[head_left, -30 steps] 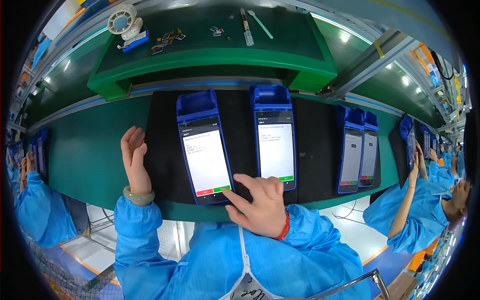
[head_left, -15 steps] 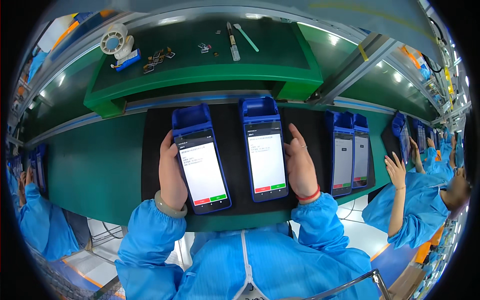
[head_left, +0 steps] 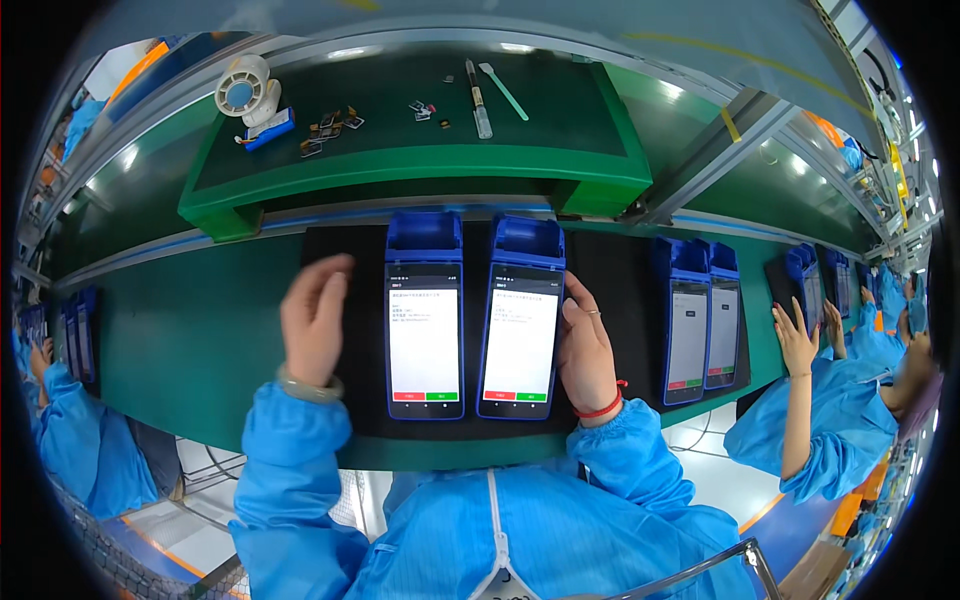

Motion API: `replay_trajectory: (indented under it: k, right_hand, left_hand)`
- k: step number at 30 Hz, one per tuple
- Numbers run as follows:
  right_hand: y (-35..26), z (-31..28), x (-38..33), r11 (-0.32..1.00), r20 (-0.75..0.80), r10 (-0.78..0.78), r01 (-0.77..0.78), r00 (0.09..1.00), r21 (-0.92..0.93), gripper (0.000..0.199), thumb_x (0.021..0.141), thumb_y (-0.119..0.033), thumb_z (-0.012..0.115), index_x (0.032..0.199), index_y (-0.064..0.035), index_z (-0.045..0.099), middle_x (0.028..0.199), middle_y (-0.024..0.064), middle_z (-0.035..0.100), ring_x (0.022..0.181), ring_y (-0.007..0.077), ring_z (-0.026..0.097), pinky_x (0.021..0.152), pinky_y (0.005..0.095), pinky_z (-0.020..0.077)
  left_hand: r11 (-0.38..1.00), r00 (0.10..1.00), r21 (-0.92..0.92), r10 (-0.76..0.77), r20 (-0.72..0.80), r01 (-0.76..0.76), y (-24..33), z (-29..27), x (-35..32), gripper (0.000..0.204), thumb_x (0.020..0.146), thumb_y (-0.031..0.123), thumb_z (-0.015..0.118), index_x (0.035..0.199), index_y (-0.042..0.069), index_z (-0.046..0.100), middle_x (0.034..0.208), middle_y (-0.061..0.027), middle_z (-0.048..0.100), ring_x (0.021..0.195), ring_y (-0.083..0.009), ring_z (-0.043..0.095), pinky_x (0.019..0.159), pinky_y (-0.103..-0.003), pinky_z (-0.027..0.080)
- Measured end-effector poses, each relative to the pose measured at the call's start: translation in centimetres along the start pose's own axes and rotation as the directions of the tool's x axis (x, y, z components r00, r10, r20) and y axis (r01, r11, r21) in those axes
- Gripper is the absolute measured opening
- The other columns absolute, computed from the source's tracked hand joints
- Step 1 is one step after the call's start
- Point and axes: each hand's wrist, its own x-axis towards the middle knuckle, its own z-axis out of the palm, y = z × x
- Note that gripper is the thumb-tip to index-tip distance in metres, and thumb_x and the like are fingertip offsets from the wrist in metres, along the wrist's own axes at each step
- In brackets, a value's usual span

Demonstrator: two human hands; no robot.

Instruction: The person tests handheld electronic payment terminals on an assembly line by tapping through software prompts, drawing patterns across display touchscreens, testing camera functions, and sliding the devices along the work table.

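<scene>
Lying side by side on a black mat (head_left: 365,392), the left terminal (head_left: 425,340) and the right terminal (head_left: 519,340) faced upward on the green worktop (head_left: 190,330), a narrow gap between them. Both screens were lit white, each with a few lines of text near the top and a red and a green button at the bottom. Left hand (head_left: 315,322): clear of the left terminal, to its left, grip empty and loosely open, fingers close together. Right hand (head_left: 588,345): at the right edge of the right terminal, thumb side against it; could not tell whether the grip had closed on the casing. Farther right, two more terminals, a nearer one (head_left: 687,335) and an outer one (head_left: 724,330), lay against each other. On the raised green stand (head_left: 400,172) behind: a blue pack (head_left: 266,130) beside a white round-ended object (head_left: 240,97), scattered small parts (head_left: 328,127), a pen (head_left: 477,100) and a pale green tool (head_left: 505,92). A co-worker's hand (head_left: 797,340) was at the worktop's right.
</scene>
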Motion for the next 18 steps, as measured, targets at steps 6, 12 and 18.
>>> replay_trajectory:
  k: [6,12,18]
  right_hand:
    - [-0.2,1.0,-0.1,0.993,0.017,-0.079,0.080,0.997,-0.092,0.054,0.095,-0.017,0.039,0.144,-0.0111,0.019,0.124,0.0119,0.050,0.112,0.0191,0.049,0.096,0.0273,0.0357]
    - [-0.5,0.2,0.3,0.995,0.024,-0.079,0.080,0.997,-0.059,0.050,0.094,-0.021,0.034,0.141,-0.0074,0.025,0.127,0.0130,0.048,0.117,0.0219,0.047,0.098,0.0297,0.0354]
    - [-1.7,0.4,0.0,0.992,0.015,-0.023,0.025,1.000,-0.124,0.050,0.094,-0.022,0.033,0.141,-0.0061,0.025,0.126,0.0151,0.049,0.116,0.0234,0.048,0.097,0.0304,0.0381]
  left_hand:
    - [0.985,0.995,0.166,0.030,0.100,-0.046,-3.6,-6.4,-0.7,0.056,0.086,0.010,0.049,0.139,0.006,0.030,0.141,-0.0146,0.033,0.134,-0.0246,0.027,0.109,-0.037,0.018]
    - [0.996,0.992,-0.080,-0.030,0.126,0.040,-1.8,-4.4,-1.5,0.071,0.084,0.033,0.047,0.143,0.008,0.017,0.143,-0.0201,0.027,0.137,-0.0306,0.019,0.112,-0.040,0.010]
    - [0.989,0.993,-0.141,-0.023,0.114,0.039,-1.3,-1.8,-3.3,0.077,0.081,0.037,0.050,0.143,0.007,0.016,0.144,-0.0219,0.022,0.137,-0.0317,0.016,0.112,-0.041,0.009]
